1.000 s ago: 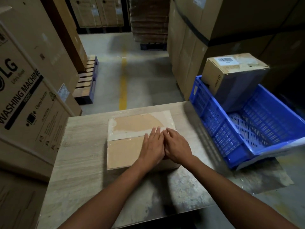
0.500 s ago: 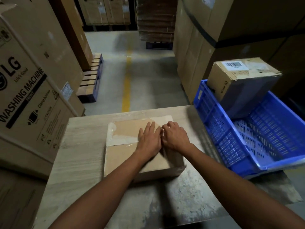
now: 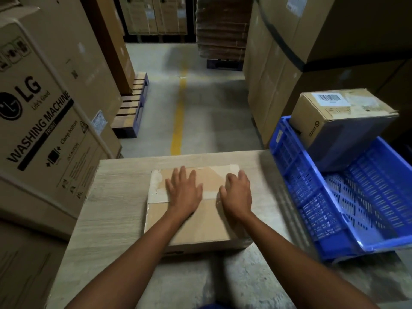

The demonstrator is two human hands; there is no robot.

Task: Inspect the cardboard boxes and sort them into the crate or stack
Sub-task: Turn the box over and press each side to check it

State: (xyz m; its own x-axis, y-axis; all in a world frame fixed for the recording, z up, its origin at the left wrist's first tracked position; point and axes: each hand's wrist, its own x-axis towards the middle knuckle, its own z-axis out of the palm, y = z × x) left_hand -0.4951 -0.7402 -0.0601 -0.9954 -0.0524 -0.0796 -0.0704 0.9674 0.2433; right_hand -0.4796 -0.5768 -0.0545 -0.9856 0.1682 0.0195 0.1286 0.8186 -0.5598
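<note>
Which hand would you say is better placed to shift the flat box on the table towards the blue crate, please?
Probably the right hand: it rests by the right edge of the flat box, the side nearest the blue crate. The left hand lies flat mid-top, farther from it.

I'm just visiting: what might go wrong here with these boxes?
The flat cardboard box has torn, peeling tape on top; with the left hand and right hand resting there, it may rip further. The small labelled box leans tilted in the far corner of the blue crate and might topple if bumped.
</note>
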